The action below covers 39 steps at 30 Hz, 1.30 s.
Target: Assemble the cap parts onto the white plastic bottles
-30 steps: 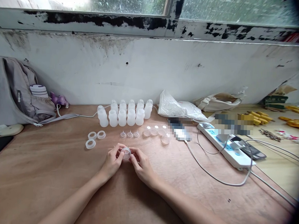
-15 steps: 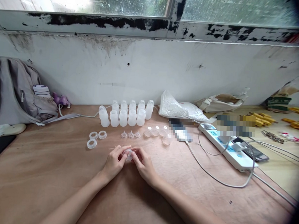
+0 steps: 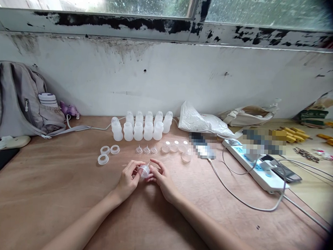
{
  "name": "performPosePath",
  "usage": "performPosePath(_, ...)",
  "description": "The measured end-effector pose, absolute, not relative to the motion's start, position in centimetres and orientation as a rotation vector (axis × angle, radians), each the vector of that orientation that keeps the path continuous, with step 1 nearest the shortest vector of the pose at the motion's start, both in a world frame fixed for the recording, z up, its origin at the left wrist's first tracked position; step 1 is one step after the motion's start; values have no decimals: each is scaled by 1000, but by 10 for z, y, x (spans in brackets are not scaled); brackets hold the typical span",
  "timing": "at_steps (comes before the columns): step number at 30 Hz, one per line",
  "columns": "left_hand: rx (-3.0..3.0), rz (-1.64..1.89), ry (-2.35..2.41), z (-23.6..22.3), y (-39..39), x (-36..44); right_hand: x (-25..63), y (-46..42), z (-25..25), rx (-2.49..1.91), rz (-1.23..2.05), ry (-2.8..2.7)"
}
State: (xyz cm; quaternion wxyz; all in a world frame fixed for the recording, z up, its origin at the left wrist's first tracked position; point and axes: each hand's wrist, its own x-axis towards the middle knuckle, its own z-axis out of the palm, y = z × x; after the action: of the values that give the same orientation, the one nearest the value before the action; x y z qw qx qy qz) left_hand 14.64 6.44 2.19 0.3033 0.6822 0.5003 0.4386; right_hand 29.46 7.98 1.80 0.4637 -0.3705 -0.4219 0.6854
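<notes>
A translucent ridged bottle collar [image 3: 145, 172] is held low over the table between my hands, its side turned toward me. A thin clear tip, apparently of a nipple, shows at its far side. My left hand [image 3: 128, 177] grips the collar's left side between thumb and fingers. On the right side, my right hand [image 3: 162, 180] has its thumb and lower fingers on it, the index finger raised. Beyond stand three clear nipples [image 3: 146, 150] in a row. Several clear round discs [image 3: 185, 157] lie to their right. Three loose collars [image 3: 103, 159] rest at the left.
Several frosted baby bottles [image 3: 138, 131] stand in two rows, some topped with clear caps. A white plastic bag [image 3: 195, 118], a phone [image 3: 204, 150] on a cable and a power strip [image 3: 259, 168] lie at right. A grey backpack [image 3: 17, 98] stands far left.
The collar has tilted so its ridged side shows. My right index finger has lifted and its other fingers have shifted under the collar. My left hand keeps its grip.
</notes>
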Motion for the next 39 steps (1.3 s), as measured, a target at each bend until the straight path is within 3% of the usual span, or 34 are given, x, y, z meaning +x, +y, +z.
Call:
performPosePath(8,1462,1167,1210,11,71,146,298,82,18,-870,1726,-1059)
performPosePath(28,1349,1118,1070,13,76,142,299,85,19,-922,1646,-1130)
performPosePath(39,1739,1168,1620,31,84,128,303,92,15,-1093,1348,-1355)
